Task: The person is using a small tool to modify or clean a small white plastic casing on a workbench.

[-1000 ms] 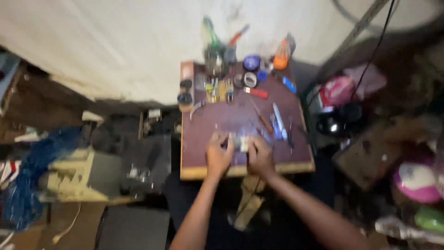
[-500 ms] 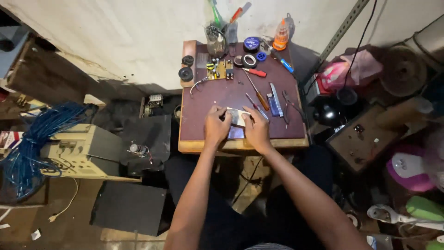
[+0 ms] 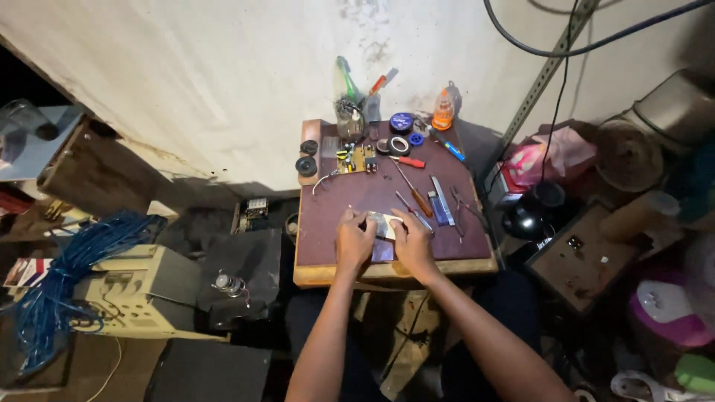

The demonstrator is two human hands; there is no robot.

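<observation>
Both my hands rest on a small brown work table (image 3: 328, 223) and hold a small flat silvery device (image 3: 384, 225) between them. My left hand (image 3: 354, 240) grips its left side and my right hand (image 3: 411, 244) grips its right side. A bluish flat piece (image 3: 382, 251) lies under the device near the table's front edge. My fingers hide most of the device.
Screwdrivers (image 3: 411, 187), tweezers, a blue flat tool (image 3: 440, 201), a circuit board (image 3: 354, 158), tape rolls (image 3: 401, 145), a tool cup (image 3: 348, 115) and an orange bottle (image 3: 443, 113) lie further back. A beige box (image 3: 141, 294) with blue cable (image 3: 67, 275) stands left; clutter fills the right.
The view has steadied and shifted, so the table now sits lower and nearer. My hands stay on the device at the front of the table.
</observation>
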